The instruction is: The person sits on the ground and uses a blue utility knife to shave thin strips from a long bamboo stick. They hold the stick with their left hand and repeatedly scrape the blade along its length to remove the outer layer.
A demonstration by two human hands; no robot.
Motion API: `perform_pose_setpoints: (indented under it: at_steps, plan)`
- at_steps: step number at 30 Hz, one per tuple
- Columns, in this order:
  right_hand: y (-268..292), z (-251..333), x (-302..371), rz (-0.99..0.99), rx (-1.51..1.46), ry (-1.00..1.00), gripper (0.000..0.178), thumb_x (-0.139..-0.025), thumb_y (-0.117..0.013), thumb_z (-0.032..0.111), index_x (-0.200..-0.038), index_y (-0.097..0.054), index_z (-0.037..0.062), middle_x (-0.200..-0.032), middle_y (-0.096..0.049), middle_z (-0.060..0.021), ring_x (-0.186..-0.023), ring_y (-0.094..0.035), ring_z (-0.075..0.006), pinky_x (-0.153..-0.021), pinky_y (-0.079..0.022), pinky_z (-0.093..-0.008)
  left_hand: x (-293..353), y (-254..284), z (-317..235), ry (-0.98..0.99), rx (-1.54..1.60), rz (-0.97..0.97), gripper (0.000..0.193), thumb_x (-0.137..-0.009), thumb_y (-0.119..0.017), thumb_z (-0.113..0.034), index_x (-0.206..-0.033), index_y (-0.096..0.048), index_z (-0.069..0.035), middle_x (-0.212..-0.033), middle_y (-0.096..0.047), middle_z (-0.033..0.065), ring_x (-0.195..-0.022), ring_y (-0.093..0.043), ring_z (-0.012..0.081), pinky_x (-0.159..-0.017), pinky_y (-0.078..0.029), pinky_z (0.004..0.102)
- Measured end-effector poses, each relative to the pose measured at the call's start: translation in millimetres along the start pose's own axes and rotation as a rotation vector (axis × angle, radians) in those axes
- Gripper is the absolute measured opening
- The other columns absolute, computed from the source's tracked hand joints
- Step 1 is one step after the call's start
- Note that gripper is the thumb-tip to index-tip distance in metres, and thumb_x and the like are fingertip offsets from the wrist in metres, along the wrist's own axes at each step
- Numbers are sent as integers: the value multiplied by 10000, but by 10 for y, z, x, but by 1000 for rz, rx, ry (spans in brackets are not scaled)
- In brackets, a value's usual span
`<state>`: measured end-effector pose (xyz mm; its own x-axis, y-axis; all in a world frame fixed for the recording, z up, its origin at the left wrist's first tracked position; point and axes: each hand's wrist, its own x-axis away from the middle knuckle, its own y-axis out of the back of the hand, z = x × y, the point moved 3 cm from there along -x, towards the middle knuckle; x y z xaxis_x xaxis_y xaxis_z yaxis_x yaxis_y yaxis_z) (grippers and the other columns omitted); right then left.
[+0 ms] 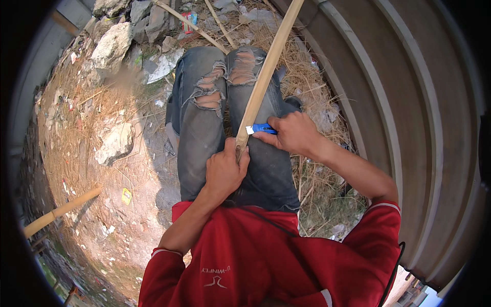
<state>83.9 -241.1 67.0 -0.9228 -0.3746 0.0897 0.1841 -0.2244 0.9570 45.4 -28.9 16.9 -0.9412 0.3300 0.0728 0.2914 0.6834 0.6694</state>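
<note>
A long, pale bamboo strip (269, 66) slants across my lap, its far end running out past the top edge. My left hand (225, 171) is closed round its near end, thumb and fingers pinching it over my thighs. In my right hand (295, 134) is a blue utility knife (263, 129), gripped by its handle. The knife's whitish front end rests against the strip's right side, a little above my left hand. How far the blade is out, I cannot make out. Below both lie my worn, dark jeans (202, 138), torn at the knees.
Corrugated metal sheeting (409, 102) rises close on my right. Rocks (113, 46) lie at the upper left, with another stone (115, 144) nearer. Thin sticks (192, 28) lie beyond my knees, and a bamboo pole (61, 212) juts in at left. Dry straw (302, 87) and litter cover the ground.
</note>
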Motion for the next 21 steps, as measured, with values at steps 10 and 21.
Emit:
perform_pose_setpoints:
  at_steps: [10,21]
  plan:
    - [1119,-1312,-351,-326,-94,-559,742,-1041,-528,633,-807,-731,-41,-584,-595,-198,-617,-658,-407,-621,-508,-478,501,-51,98,33,244,83,234,-1006,-642,-200,-1017,-525,2,-697,-650,255,-663,-673,479,-575,-488,526]
    - [394,21,257,82,-176,-226,629,-1011,-607,578,-803,-745,1,-620,-638,-229,-636,-690,-425,-618,-529,-537,154,21,-53,42,464,181,239,-1013,-623,-197,-1032,-528,21,-733,-643,277,-711,-688,480,-623,-504,515]
